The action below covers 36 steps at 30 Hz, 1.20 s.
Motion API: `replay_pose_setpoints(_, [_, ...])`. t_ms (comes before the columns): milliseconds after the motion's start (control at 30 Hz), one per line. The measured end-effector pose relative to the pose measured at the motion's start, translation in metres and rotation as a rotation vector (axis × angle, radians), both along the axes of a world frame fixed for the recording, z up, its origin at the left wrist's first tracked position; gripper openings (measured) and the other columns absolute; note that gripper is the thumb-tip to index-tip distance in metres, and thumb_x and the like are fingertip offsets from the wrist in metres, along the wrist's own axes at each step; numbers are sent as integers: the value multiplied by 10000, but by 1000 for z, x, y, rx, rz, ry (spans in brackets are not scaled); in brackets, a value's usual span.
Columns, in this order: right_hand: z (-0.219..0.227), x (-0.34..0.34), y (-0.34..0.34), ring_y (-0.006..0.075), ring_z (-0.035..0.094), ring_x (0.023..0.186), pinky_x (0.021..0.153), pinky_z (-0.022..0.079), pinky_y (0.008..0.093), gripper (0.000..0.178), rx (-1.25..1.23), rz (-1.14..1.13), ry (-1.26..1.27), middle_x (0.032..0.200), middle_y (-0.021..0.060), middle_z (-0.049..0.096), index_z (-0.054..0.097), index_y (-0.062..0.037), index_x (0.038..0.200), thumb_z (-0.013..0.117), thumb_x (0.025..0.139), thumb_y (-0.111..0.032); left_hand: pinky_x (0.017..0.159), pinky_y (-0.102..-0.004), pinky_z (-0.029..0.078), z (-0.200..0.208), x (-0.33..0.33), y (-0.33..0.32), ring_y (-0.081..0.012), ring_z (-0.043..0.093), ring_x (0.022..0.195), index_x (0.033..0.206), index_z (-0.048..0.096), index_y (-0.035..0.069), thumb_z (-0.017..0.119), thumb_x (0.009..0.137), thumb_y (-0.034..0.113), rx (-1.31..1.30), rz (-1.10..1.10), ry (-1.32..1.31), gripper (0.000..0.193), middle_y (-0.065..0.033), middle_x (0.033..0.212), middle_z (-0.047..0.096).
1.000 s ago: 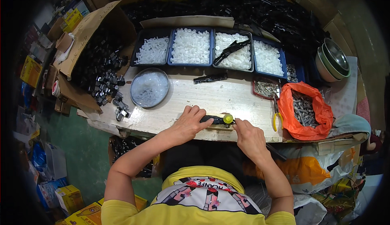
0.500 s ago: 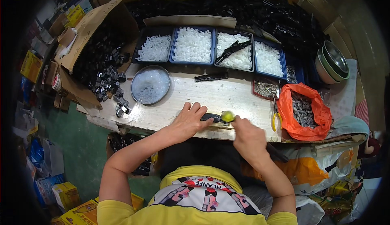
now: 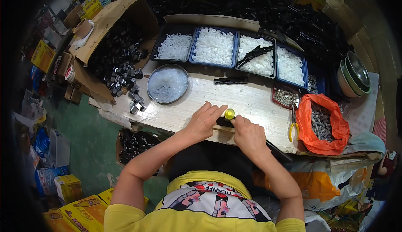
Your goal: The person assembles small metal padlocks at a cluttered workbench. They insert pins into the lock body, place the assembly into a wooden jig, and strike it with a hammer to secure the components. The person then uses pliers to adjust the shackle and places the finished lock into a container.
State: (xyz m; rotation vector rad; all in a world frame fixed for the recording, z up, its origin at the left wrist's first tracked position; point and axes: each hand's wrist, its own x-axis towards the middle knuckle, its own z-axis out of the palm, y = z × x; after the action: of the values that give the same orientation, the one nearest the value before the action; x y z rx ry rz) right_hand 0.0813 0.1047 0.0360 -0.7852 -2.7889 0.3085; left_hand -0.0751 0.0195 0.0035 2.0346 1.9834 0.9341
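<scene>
Near the tabletop's [image 3: 205,92] front edge, a black part [image 3: 225,122] lies between the left hand [image 3: 204,122], fingers half bent, and the right hand [image 3: 250,135], curled closed beside a yellow round thing [image 3: 229,114]; what each grip holds, I cannot tell. Behind are a round dish [image 3: 167,102] and, farther, trays [image 3: 212,66] with white pieces [image 3: 215,46].

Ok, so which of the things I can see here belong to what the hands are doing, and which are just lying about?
Probably in the job:
- black piece between left hand and right hand
- yellow round-ended piece beside it
- perhaps the white plastic pieces

Probably just lying about:
- stacked bowls
- grey-blue cloth
- yellow carton at lower left
</scene>
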Motion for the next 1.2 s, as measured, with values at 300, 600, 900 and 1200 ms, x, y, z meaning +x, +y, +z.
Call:
replay_pose_setpoints(300, [14,-22,14,327,558,489,443,443,407,172,-66,2,-80,601,144,565,496,-50,784,469,869,-197,793,-369,334,-25,17,-23,-269,467,917,1177,437,-8,611,655,-15,320,251,-57,551,-116,1038,508])
replay_pose_setpoints(600, [16,-38,2,320,572,492,445,448,403,221,-86,60,-114,593,142,575,506,-42,771,452,873,-230,863,-396,312,-40,12,-47,-309,436,1004,1207,391,-8,641,617,1,361,350,-182,641,-158,1112,459])
replay_pose_setpoints(900, [4,-24,9,349,562,546,487,432,439,225,-160,-89,30,626,141,585,494,-29,740,495,856,-222,853,-406,321,-32,11,-36,-307,438,994,1191,417,13,678,625,51,322,275,-215,624,-150,1094,476])
replay_pose_setpoints(1200, [-44,51,50,297,529,737,621,433,405,105,74,-342,213,760,137,531,534,-34,766,566,783,-132,818,-378,302,-15,22,15,-256,485,909,1037,563,48,659,693,160,145,-98,62,374,-96,930,551])
